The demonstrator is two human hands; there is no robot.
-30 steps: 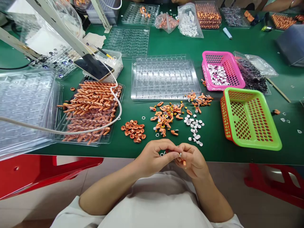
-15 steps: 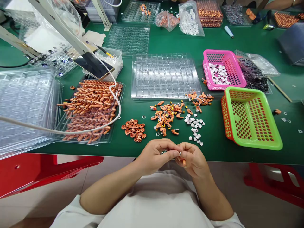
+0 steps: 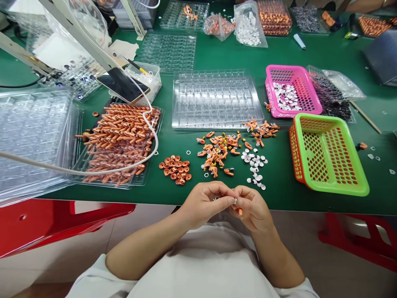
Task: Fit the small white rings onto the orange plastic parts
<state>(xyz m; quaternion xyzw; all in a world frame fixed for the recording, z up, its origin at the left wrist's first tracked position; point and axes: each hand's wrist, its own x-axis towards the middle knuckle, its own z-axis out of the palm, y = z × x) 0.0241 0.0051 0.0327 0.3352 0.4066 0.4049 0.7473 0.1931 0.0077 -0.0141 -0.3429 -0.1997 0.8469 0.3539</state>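
Note:
My left hand point(image 3: 209, 203) and my right hand point(image 3: 252, 207) meet at the table's front edge, fingertips touching. An orange piece point(image 3: 240, 212) sticks out below the fingers of my right hand, which are closed on it. Between the thumbs shows a small white piece point(image 3: 235, 201), pinched by my left hand; its shape is mostly hidden. Just beyond my hands lie a pile of orange parts with metal bits point(image 3: 217, 152), white round caps point(image 3: 254, 165) and, to the left, orange cups point(image 3: 175, 169).
A clear tray point(image 3: 217, 99) lies behind the piles. Green point(image 3: 356, 182) and pink point(image 3: 316, 108) baskets stand at right. Stacked orange parts point(image 3: 120, 128) sit at left, crossed by a white cable point(image 3: 156, 142). A person's arm point(image 3: 366, 6) shows at the far right.

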